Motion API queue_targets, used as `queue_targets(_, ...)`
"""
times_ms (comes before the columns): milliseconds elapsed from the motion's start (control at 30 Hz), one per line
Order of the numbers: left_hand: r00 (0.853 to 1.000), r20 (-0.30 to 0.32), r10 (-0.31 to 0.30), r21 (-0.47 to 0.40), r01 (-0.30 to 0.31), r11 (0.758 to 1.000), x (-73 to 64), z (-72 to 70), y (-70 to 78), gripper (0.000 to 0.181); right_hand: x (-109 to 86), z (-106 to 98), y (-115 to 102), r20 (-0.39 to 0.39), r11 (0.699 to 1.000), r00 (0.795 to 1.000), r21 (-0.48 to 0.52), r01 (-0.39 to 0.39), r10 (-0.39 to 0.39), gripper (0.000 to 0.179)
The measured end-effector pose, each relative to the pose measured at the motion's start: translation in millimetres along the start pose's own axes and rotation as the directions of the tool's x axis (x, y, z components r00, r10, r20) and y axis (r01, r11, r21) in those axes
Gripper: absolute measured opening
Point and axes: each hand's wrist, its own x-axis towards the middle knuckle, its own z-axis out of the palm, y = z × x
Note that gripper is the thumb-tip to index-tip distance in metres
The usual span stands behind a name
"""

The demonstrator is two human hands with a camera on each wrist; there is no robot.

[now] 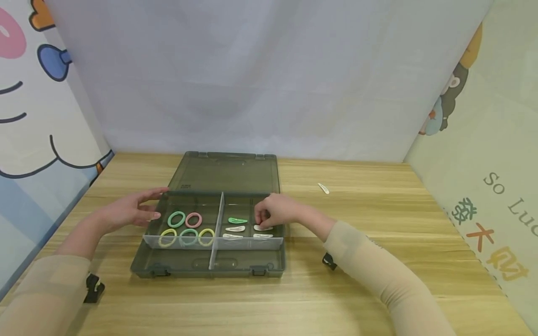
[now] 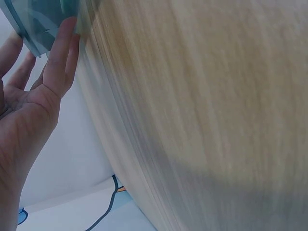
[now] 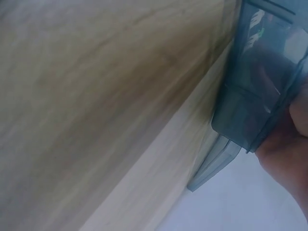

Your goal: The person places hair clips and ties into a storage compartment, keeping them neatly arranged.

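A grey see-through divider box (image 1: 245, 268) lies with its lid folded back on the wooden table. My right hand (image 1: 279, 210) reaches into the back right compartment, fingers curled, its fingertips at a white hair clip (image 1: 261, 228). Beside that clip lie a green hair clip (image 1: 237, 220) and several other white ones. My left hand (image 1: 132, 210) is at the box's left side wall with fingers loosely extended; the left wrist view shows the fingertips by the box corner (image 2: 43, 29). In the back left compartment lie several hair ties, among them a pink hair tie (image 1: 194, 213).
The lid (image 1: 227, 172) lies flat behind the box. One more white hair clip (image 1: 323, 188) rests on the table (image 1: 370, 210), right of the lid. The two front compartments hold nothing visible. Cloth backdrops (image 1: 260, 93) stand behind and at both sides.
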Motion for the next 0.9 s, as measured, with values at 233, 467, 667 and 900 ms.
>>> queue_targets(233,1.000,-0.002,0.002,-0.002,-0.002,1.000,0.1,0.7,0.0,0.077,-5.0,-7.0,-0.5,-0.025,0.992,0.998,0.112,0.061,-0.058,0.010)
queue_targets(467,1.000,-0.003,0.002,0.006,-0.002,1.000,-0.8,0.5,0.1,0.078,-15.8,-24.3,0.9,-0.063,0.990,0.996,0.121,0.068,-0.061,0.013)
queue_targets(667,1.000,-0.007,-0.004,0.010,0.004,1.000,-1.6,1.2,1.2,0.078,-28.5,-37.6,5.2,-0.093,0.994,0.995,0.089,0.057,-0.048,0.014)
queue_targets(900,1.000,-0.007,-0.005,0.012,0.005,1.000,-0.7,1.6,1.8,0.078,-47.6,-49.7,18.5,-0.147,0.996,0.989,0.076,0.037,-0.025,0.013)
